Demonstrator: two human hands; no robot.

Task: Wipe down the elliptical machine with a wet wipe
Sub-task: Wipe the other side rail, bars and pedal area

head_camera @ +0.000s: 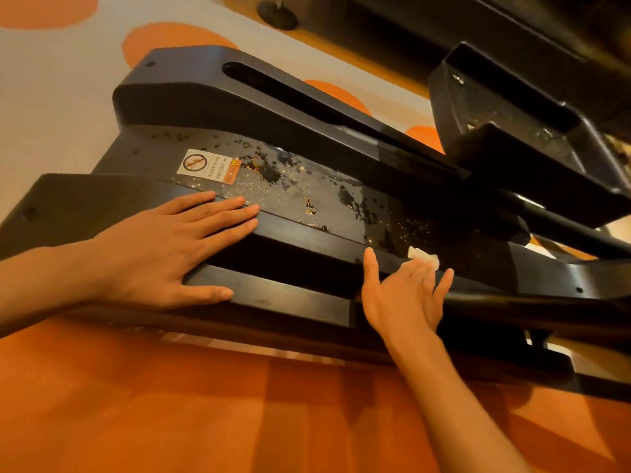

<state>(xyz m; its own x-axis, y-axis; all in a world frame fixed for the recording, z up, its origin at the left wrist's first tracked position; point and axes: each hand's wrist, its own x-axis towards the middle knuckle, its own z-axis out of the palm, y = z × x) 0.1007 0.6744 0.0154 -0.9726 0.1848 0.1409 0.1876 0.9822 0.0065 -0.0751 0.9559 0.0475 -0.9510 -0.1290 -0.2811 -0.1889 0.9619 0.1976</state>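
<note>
Now the left hand (170, 250) lies flat and relaxed on a black side rail (307, 233) of the elliptical machine (307, 107), left of centre in the frame, with its fingers straight and its thumb spread along the rail's lower edge. The right hand (403, 295) reaches up from the lower right to the same rail, thumb and little finger splayed. Its middle fingers lie over the wet wipe (425, 257), a small white wad that peeks out just beyond them on the rail's top edge. Whether those fingers curl round the wipe or only press it I cannot tell, as they are foreshortened.

Above the rail, the machine's centre panel (341, 199) is speckled with dark spots and pale flecks, and a white warning sticker (205, 165) sits at its left end. A black pedal (512, 131) fills the upper right. Orange and beige carpet (205, 404) lies beneath.
</note>
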